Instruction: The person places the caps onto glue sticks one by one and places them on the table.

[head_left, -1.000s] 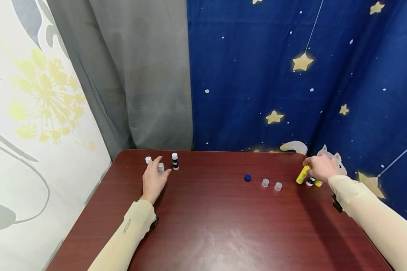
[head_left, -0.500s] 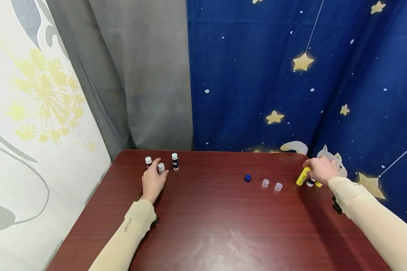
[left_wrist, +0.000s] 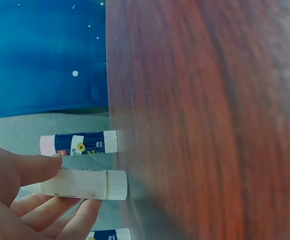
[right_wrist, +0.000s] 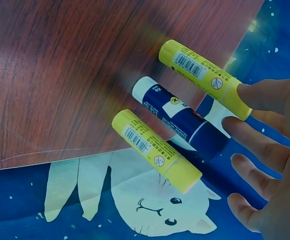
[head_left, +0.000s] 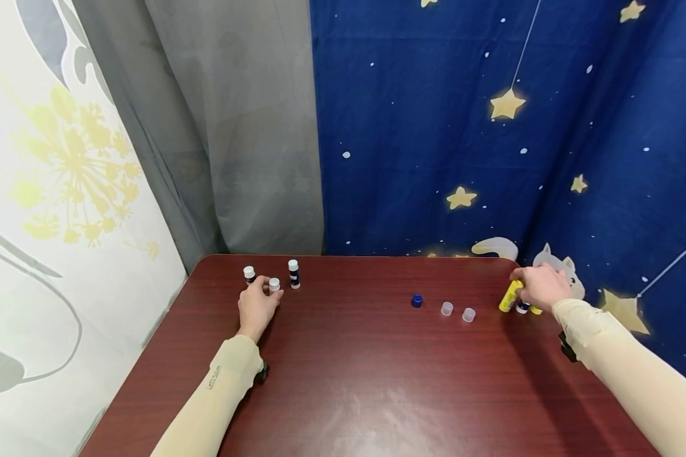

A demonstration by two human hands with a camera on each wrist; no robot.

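My left hand (head_left: 257,309) grips an upright white glue stick (left_wrist: 84,184), thumb on one side and fingers on the other. Dark blue glue sticks with white caps stand either side of it: one on the left (head_left: 249,273), one on the right (head_left: 294,274). At the table's far right, my right hand (head_left: 543,285) pinches the upper end of a yellow glue stick (right_wrist: 200,75) between thumb and forefinger. Beside that stand a dark blue glue stick (right_wrist: 177,115) with a white base and a second yellow glue stick (right_wrist: 152,147); the other fingers are spread near their tops.
A blue cap (head_left: 416,301) and two translucent caps, one nearer the middle (head_left: 446,308) and one to its right (head_left: 469,315), lie on the reddish-brown table (head_left: 349,355). Behind the back edge hang a grey curtain (head_left: 257,127) and a blue starry curtain (head_left: 411,127).
My left thumb and fingers have drawn in from a spread pose onto the white glue stick, which has shifted slightly. The right hand has hardly moved.
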